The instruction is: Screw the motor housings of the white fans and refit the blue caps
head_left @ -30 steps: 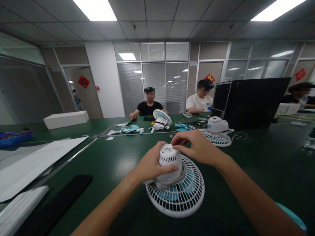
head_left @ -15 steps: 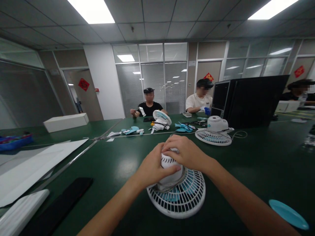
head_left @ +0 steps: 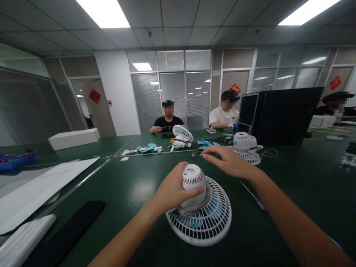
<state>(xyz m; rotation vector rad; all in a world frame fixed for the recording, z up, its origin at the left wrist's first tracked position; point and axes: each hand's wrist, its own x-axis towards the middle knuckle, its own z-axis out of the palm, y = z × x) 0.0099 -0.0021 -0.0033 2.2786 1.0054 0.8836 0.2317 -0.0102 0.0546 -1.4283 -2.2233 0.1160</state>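
A small white fan lies face down on the green table (head_left: 292,178), its round grille (head_left: 207,226) flat with blue blades showing through. My left hand (head_left: 171,189) is wrapped round the white motor housing (head_left: 192,180) that stands up from the grille. My right hand (head_left: 229,161) hovers just above and to the right of the housing, fingers stretched out and holding nothing. A thin blue-handled tool (head_left: 256,198) lies on the table under my right forearm.
A second fan (head_left: 246,146) lies face down beyond my right hand, beside a black computer case (head_left: 278,115). Across the table sit two people with another fan (head_left: 182,135) and blue parts (head_left: 148,147). White sheets (head_left: 41,185), a black slab (head_left: 72,230) and a white box (head_left: 73,137) lie left.
My right hand has lifted off the top of the motor housing and moved up and to the right. My left hand keeps its grip on the housing.
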